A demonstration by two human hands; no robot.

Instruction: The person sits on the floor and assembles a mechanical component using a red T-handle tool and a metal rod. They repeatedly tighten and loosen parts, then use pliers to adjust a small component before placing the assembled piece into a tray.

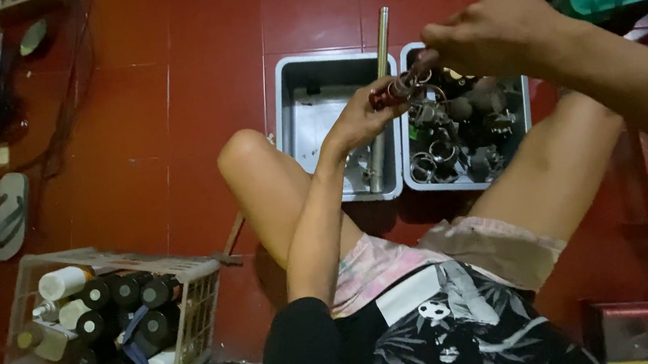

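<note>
The metal part [402,89], a small red-bodied piece with steel rings and clips at its end, sits between the two hands above the two grey tubs. The left hand [361,120] wraps its fingers around the red body from below, thumb closed over it. The right hand [494,30] comes in from above, and its fingertips are pressed together on the ringed end just past the left thumb; how firmly they pinch cannot be told, since the knuckles hide them.

The part looks rigid and fairly heavy for its size, hard metal that will not bend or crush. Bare steel of this kind may be oily and slippery, so the red body under the left palm seems the safer place to hold, with the rings left for fingertips only.

Below the left fingers stands the nearly bare tub [307,74] with a long steel rod [379,99] leaning in it. Under the right fingers the second tub [522,122] is heaped with dark fittings and rings [453,143]. Well to the left stands a crate of bottles [110,322].
</note>
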